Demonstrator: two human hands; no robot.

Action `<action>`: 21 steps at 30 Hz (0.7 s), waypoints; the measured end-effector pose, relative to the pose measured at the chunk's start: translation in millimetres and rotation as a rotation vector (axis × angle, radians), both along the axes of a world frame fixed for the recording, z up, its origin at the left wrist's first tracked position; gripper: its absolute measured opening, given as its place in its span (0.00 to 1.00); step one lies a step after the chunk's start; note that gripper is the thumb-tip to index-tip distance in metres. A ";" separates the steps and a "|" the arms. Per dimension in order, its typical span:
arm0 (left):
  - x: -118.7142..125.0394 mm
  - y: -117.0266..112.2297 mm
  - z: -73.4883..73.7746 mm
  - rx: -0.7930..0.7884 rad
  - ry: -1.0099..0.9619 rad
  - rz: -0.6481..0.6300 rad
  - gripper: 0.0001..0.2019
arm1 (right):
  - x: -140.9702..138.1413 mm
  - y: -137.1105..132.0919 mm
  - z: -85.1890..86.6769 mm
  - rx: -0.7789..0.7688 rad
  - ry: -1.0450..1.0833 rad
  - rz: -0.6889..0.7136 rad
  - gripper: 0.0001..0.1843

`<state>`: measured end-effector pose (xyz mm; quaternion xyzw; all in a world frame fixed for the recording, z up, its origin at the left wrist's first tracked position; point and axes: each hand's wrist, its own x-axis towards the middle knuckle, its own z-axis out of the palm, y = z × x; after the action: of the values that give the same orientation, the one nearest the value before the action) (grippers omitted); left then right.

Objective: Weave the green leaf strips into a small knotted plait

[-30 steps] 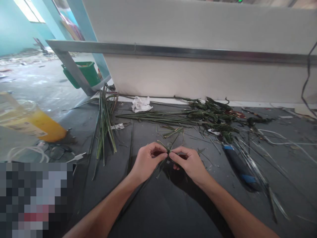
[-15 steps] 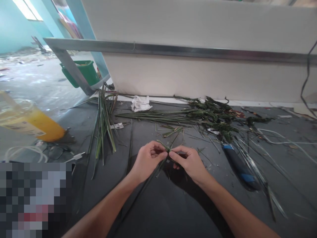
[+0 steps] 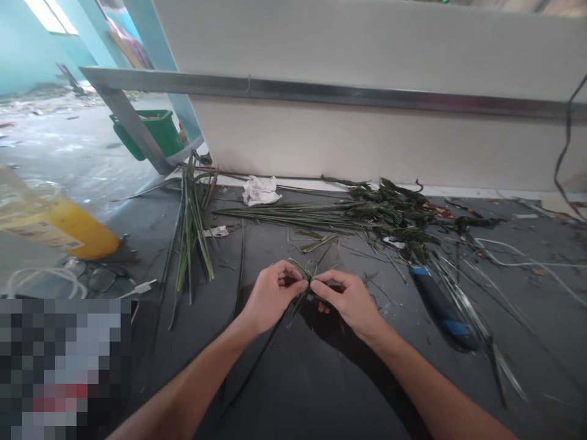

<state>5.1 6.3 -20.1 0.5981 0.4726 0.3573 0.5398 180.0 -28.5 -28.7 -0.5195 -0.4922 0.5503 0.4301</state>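
Thin green leaf strips (image 3: 297, 305) cross between my two hands, just above the dark tabletop. My left hand (image 3: 274, 296) pinches them between thumb and fingers from the left side. From the right, my right hand (image 3: 353, 299) pinches the same strips, its thumb tip almost meeting the left one. A small loop of strip stands up above the fingertips. How the strips cross is partly hidden by the fingers. Past the hands lie loose leaf scraps (image 3: 318, 243). A bundle of long green leaf strips (image 3: 187, 244) rests to the left of them.
Dark green woven pieces (image 3: 389, 214) with long strips lie along the back. A black and blue handle (image 3: 443, 311) is at right, near a white cable (image 3: 509, 261). At left stand a cup of orange drink (image 3: 87, 229) and, nearby, glasses (image 3: 101, 280). Crumpled tissue (image 3: 260, 190) lies behind.
Both hands keep their pinch on the leaf strips and have barely moved. The small loop above the fingertips looks a little rounder. The view has shifted slightly.
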 end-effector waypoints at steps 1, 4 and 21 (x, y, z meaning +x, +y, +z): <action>0.7 -0.1 -0.7 0.007 0.000 0.007 0.07 | -0.2 0.1 0.0 0.000 -0.004 -0.001 0.13; 2.4 -0.3 -1.7 0.015 0.000 0.025 0.07 | -0.3 0.9 -0.2 0.013 -0.015 -0.005 0.13; -1.2 -1.2 -2.2 0.028 0.012 -0.028 0.05 | -2.2 1.8 2.8 -0.013 0.000 -0.011 0.13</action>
<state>3.9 5.2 -22.3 0.6143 0.4621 0.3528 0.5335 177.7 -26.7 -25.9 -0.5250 -0.4859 0.5511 0.4296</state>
